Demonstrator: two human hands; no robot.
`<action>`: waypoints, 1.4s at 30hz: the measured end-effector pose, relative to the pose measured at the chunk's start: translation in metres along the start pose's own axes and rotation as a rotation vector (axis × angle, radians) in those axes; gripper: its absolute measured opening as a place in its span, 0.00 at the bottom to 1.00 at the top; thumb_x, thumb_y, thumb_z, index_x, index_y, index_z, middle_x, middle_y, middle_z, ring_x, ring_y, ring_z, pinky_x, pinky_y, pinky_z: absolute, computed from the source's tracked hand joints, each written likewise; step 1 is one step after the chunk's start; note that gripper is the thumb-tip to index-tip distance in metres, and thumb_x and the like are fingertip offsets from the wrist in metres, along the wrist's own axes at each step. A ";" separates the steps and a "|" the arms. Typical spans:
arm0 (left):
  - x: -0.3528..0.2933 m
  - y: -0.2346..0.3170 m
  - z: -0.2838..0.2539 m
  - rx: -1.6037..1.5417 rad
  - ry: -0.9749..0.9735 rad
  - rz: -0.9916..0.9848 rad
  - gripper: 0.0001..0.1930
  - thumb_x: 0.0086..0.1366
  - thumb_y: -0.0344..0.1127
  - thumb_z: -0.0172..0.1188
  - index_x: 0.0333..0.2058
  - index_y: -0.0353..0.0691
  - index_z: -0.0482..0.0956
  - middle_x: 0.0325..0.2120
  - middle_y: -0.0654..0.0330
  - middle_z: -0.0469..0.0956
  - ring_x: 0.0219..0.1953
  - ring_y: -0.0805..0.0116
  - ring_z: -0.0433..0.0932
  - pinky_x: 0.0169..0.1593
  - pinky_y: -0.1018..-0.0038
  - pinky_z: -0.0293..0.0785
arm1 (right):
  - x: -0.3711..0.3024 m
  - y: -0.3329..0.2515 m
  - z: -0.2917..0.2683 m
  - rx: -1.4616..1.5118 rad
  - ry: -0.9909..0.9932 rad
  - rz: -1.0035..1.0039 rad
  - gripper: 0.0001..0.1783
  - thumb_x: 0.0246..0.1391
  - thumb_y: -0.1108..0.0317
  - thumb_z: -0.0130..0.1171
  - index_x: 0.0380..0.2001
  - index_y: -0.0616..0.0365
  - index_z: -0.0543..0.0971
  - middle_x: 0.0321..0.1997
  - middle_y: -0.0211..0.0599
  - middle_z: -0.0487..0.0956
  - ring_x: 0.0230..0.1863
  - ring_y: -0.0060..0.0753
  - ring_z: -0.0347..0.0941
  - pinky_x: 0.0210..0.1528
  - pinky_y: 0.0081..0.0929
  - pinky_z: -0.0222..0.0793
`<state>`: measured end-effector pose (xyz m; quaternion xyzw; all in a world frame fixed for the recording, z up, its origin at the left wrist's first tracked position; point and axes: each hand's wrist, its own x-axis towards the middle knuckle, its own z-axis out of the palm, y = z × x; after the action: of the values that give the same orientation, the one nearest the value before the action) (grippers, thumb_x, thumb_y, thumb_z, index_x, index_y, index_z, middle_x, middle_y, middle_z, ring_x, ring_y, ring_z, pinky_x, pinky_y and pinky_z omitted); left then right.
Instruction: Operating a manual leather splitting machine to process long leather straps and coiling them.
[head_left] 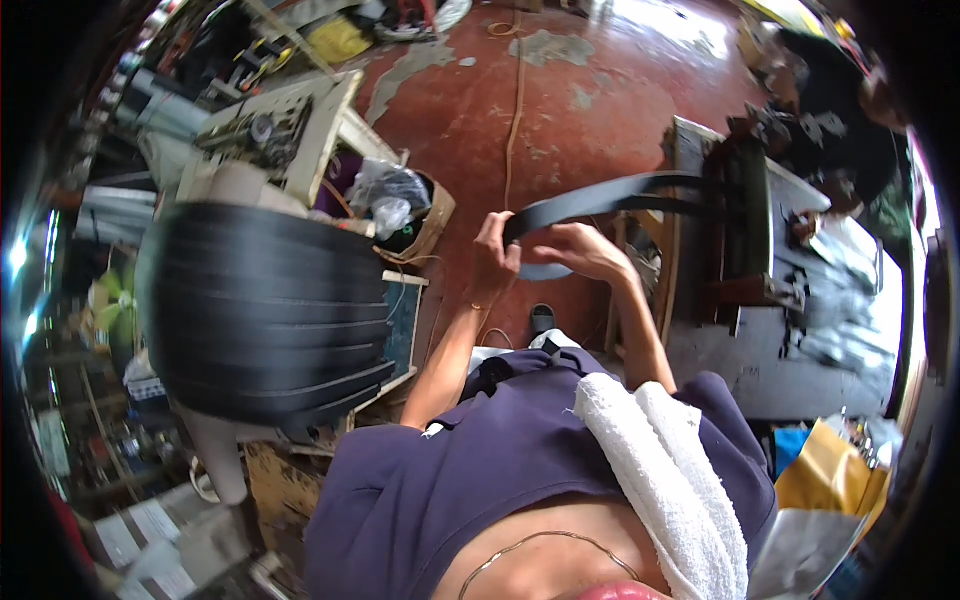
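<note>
My left hand [494,252] is closed around the curved end of a long black strap [585,203] in front of my body. Close beside it, my right hand [590,252] is bent inward, its fingers curled at the lower, greyish part of the strap's loop. Those right fingertips are partly blurred. From my hands the strap arcs up and away to the right, where its far part reaches the edge of a dark workbench [742,372]. To my left, many wide black strips [262,310] hang side by side over a support.
A sewing machine [262,130] on a pale table stands at the far left. Near it, a cardboard box [433,212] holds plastic bags. An orange cord [517,110] crosses the red floor [600,120]. A person [835,120] is at the far right bench. A white towel [665,470] hangs over my shoulder.
</note>
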<state>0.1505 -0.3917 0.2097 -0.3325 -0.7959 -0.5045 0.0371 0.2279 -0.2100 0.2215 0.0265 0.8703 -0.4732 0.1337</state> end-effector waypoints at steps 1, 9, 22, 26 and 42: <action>0.004 0.013 -0.008 -0.014 -0.078 0.026 0.19 0.50 0.23 0.49 0.44 0.32 0.68 0.35 0.44 0.71 0.38 0.41 0.74 0.42 0.56 0.71 | -0.020 -0.017 -0.013 0.047 0.143 -0.014 0.17 0.49 0.64 0.66 0.41 0.60 0.77 0.36 0.39 0.79 0.37 0.30 0.77 0.37 0.28 0.73; -0.019 0.006 -0.071 -0.107 0.047 0.135 0.19 0.51 0.24 0.51 0.45 0.33 0.69 0.34 0.45 0.71 0.37 0.43 0.73 0.41 0.59 0.71 | 0.006 -0.085 -0.009 -0.347 0.316 -0.484 0.30 0.33 0.70 0.71 0.46 0.55 0.75 0.42 0.41 0.77 0.51 0.50 0.70 0.60 0.38 0.62; -0.216 0.001 -0.241 -0.025 -0.036 -0.501 0.14 0.57 0.28 0.59 0.44 0.37 0.73 0.38 0.48 0.78 0.43 0.50 0.78 0.44 0.63 0.72 | -0.026 -0.263 -0.014 -0.255 0.278 -0.394 0.17 0.23 0.77 0.66 0.27 0.65 0.80 0.20 0.36 0.78 0.25 0.29 0.76 0.30 0.24 0.70; -0.245 0.151 -0.423 0.256 0.008 -0.521 0.16 0.47 0.30 0.65 0.37 0.40 0.76 0.32 0.55 0.78 0.36 0.53 0.78 0.38 0.63 0.74 | -0.031 -0.291 -0.022 -0.214 -0.046 -0.556 0.16 0.30 0.64 0.69 0.24 0.62 0.79 0.21 0.31 0.78 0.23 0.24 0.75 0.25 0.20 0.66; -0.090 -0.113 -0.818 1.587 0.067 -0.013 0.14 0.54 0.21 0.56 0.37 0.48 0.77 0.53 0.60 0.70 0.58 0.59 0.67 0.57 0.66 0.68 | 0.044 -0.386 0.326 0.051 0.113 -0.768 0.32 0.44 0.75 0.65 0.56 0.56 0.69 0.41 0.48 0.75 0.41 0.50 0.75 0.44 0.35 0.72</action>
<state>-0.0697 -1.1433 0.4856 -0.1866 -0.9183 0.2032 0.2840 0.1862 -0.6969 0.3567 -0.2718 0.8108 -0.5082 -0.1022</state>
